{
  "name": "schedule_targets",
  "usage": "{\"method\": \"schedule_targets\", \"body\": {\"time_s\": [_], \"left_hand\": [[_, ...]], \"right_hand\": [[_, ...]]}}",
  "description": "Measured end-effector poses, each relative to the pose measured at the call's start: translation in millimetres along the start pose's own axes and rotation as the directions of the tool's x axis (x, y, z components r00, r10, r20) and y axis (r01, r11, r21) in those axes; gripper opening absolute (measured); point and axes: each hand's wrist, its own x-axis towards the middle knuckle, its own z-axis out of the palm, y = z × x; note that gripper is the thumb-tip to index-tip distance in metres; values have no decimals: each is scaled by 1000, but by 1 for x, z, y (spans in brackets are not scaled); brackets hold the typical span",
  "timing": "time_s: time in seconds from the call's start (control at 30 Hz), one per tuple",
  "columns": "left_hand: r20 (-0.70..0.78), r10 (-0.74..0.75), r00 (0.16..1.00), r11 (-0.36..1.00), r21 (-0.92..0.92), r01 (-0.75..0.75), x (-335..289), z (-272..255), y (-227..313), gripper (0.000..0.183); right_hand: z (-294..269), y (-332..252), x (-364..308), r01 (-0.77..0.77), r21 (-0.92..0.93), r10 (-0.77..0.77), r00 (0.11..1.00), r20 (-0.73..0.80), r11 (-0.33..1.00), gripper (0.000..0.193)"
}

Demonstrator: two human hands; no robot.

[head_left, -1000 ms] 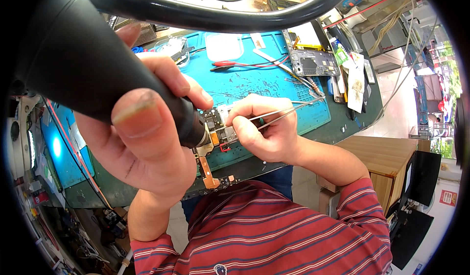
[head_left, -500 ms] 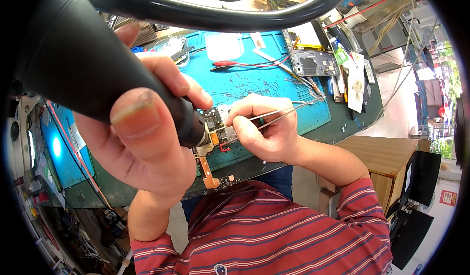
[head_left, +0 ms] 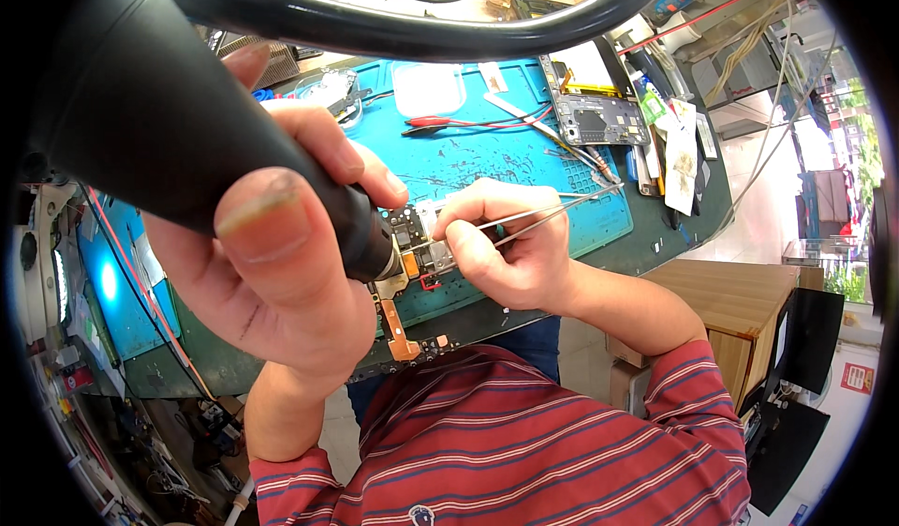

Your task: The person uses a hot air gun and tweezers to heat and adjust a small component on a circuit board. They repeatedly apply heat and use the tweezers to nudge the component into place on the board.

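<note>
My left hand (head_left: 295,301) is wrapped round a thick black hot air gun (head_left: 187,114), which slants down to the right from the upper left. Its nozzle end sits close over a small dark circuit board (head_left: 406,226); whether they touch I cannot tell. From the board's lower part an orange-brown flex strip (head_left: 397,331) runs toward me. On the board's right side, my right hand (head_left: 520,259) pinches a pair of metal tweezers (head_left: 552,211). The tweezers' tips reach the board, and their back end points to the upper right. A silvery metal holder (head_left: 444,254) shows beside the board, partly behind my fingers.
A black hose (head_left: 421,34) arches across the top. Beneath the work lies a blue mat (head_left: 440,165) with red and black clip leads (head_left: 468,123). An opened phone (head_left: 599,118) lies at the back right, next to tools. A wooden cabinet (head_left: 721,296) stands at right.
</note>
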Motion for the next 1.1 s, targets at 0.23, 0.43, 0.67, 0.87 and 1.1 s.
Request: {"method": "schedule_targets", "body": {"time_s": [0.23, 0.43, 0.67, 0.87, 1.1], "left_hand": [[-8, 7, 1000, 1000, 9, -7, 0, -1, 1, 67], [4, -5, 1000, 1000, 0, 5, -1, -1, 1, 67], [-1, 16, 1000, 999, 29, -16, 0, 1, -1, 67], [-13, 39, 999, 998, 41, -38, 1, 0, 1, 69], [-21, 54, 998, 998, -15, -54, 0, 0, -1, 68]], "right_hand": [[4, 7, 0, 42, 105, -34, 996, -79, 994, 6], [3, 5, 0, 66, 72, -60, 995, -83, 995, 6], [1, 6, 0, 45, 46, -40, 995, -94, 998, 6], [3, 6, 2, 0, 56, 5, 996, -93, 998, 7], [4, -1, 5, -122, 121, 134, 986, -96, 985, 11]]}}
